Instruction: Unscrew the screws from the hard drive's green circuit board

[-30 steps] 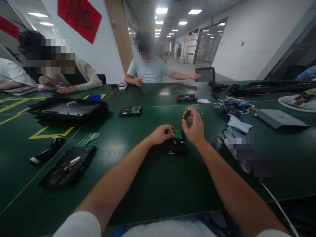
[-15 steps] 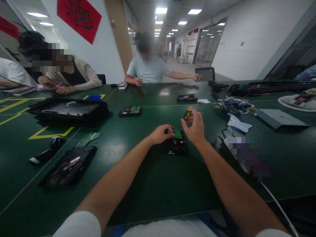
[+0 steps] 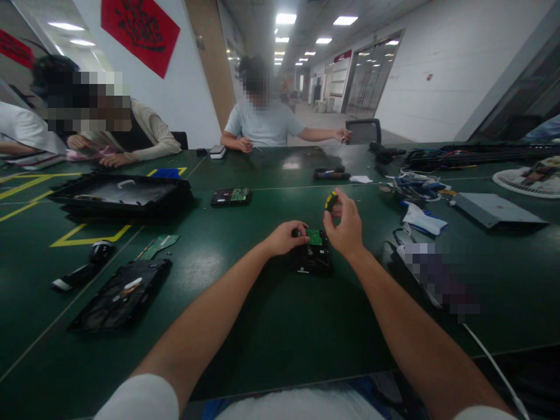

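Hands meet mid-counter (image 3: 262,326): left hand (image 3: 284,238) pinches the hard drive (image 3: 311,256) at its edge, right hand (image 3: 345,224) closes on a screwdriver (image 3: 330,201); drive looks rigid, dense, board fragile, best gripped by its sides.

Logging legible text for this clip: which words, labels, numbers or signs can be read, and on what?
None can be read.
Red wall banner: black brush characters, too blurred.
Red sign above the corridor board: too small.
Hard drive under the left hand and right hand: no legible label.
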`<state>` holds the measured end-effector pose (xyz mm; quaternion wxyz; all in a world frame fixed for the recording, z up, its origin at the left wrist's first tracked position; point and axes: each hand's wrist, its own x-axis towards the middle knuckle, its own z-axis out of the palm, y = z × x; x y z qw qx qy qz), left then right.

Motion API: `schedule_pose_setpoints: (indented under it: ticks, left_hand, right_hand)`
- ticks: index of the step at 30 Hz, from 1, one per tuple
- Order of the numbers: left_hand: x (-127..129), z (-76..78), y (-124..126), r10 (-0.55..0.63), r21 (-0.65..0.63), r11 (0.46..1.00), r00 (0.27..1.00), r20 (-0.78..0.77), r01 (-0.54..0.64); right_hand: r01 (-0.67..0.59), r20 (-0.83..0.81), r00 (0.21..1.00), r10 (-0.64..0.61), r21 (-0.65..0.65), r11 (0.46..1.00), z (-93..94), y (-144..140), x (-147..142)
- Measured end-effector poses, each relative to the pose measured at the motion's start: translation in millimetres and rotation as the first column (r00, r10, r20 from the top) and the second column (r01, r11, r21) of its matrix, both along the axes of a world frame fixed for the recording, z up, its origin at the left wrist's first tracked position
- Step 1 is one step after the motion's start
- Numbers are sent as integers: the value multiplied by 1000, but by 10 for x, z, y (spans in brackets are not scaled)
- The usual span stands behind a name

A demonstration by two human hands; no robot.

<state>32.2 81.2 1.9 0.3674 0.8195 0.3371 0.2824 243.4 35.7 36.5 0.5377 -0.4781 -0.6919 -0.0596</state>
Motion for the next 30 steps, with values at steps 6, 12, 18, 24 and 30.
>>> schedule_pose_setpoints:
  ticks: [6,12,18,24,30]
  left_hand:
    - [-6,-7,1,0,7,1000,1000,0,0]
    - [1,5,-11,4,0,1000,1000,-2,-4]
    - [2,-15,0,-2,10,1000,1000,1,2]
    - [3,-27,-1,-1,21,1000,1000,18,1]
    - [3,-28,14,-3,21,1000,1000,7,3]
  right_hand:
    - [28,13,1000,-27,-8,1000,5,-9,8]
    - [9,4,1000,-8,-12,1000,20,-15,-7]
    - [-13,-5,1000,13,-8,1000,9,-13,-4]
    - [-1,-7,1000,1,-10,1000,-13,8,9]
    - [-7,4,1000,7,10,1000,-1,2,3]
